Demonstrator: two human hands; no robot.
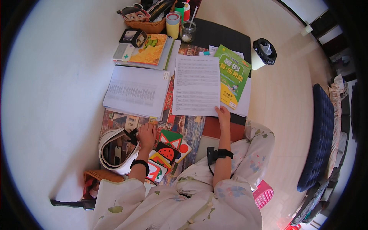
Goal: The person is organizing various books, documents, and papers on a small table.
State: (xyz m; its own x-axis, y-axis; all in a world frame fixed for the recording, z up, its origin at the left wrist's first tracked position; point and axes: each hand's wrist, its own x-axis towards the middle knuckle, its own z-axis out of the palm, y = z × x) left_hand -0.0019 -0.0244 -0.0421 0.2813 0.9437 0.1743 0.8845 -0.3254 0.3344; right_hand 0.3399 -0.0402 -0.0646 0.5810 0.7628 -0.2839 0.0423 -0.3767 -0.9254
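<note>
My right hand point(222, 114) pinches the lower right corner of a printed sheet of paper point(196, 86). The sheet lies partly beside a green and yellow workbook point(234, 74) on its right. My left hand point(147, 134) rests on the patterned table cover with its fingers spread and nothing in them. Just beyond its fingertips is a stack of printed papers point(134, 92). Close by on the left stands a white open-topped bag point(108, 163). Several picture cards point(168, 151) lie fanned out to the right of my left wrist.
At the back left are a wicker basket point(147, 27) of odds and ends, a yellow cup point(173, 28) and a glass jar point(188, 32). Books point(147, 53) with small gadgets on them lie before the basket. A lined bin point(260, 57) stands on the floor at right.
</note>
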